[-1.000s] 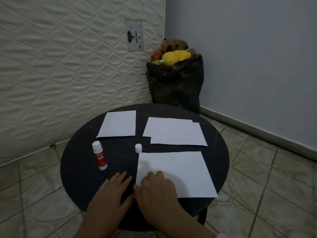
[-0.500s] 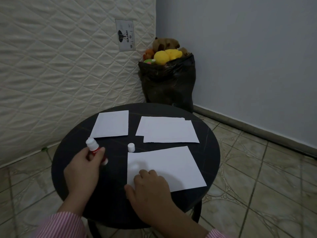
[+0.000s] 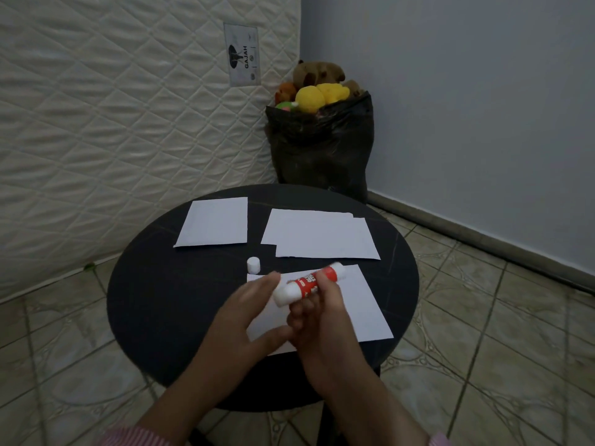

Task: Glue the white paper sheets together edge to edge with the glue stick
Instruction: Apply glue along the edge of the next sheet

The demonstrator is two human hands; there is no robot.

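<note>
A red and white glue stick (image 3: 309, 282) hangs level above the near white sheet (image 3: 362, 304), uncapped. My right hand (image 3: 322, 333) grips its red body with curled fingers. My left hand (image 3: 244, 320) is beside it, fingers stretched out, the fingertips touching the stick's white end. The small white cap (image 3: 253, 264) stands on the round black table (image 3: 154, 300) just beyond the near sheet's left corner. A single white sheet (image 3: 215, 225) lies at the far left. Two overlapping white sheets (image 3: 318, 235) lie at the far right.
A quilted mattress (image 3: 112, 123) leans upright behind the table. A black bag (image 3: 322, 149) full of soft toys stands in the corner against the blue wall. Tiled floor surrounds the table.
My left hand lifted the glue stick from the table's left side and carried it over the near sheet. My right hand left the paper and took hold of the stick.
</note>
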